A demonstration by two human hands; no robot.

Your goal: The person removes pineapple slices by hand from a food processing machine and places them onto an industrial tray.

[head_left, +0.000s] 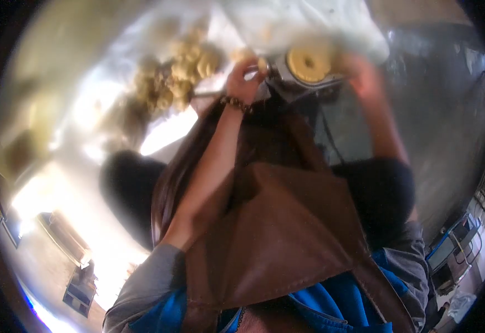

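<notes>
My left hand (pixel 244 81), with a beaded bracelet at the wrist, is at the top middle with its fingers curled round. At its fingertips shows a small pale yellow piece (pixel 262 65); I cannot tell exactly what the fingers hold. To its right lies a round yellow disc (pixel 309 62) with a hole in the middle, sitting in a dark, shiny-rimmed round holder. My right hand (pixel 356 72) is smeared by motion at the disc's right side. Left of my left hand is a heap of yellowish ring-shaped pieces (pixel 181 75), blurred, on white sheeting.
White plastic sheeting (pixel 331 19) spreads behind the disc and under the heap. A brown apron (pixel 275 233) covers my lap, between my dark-clad knees. Grey floor (pixel 447 111) runs along the right, with cables and equipment (pixel 458 250) at the far lower right.
</notes>
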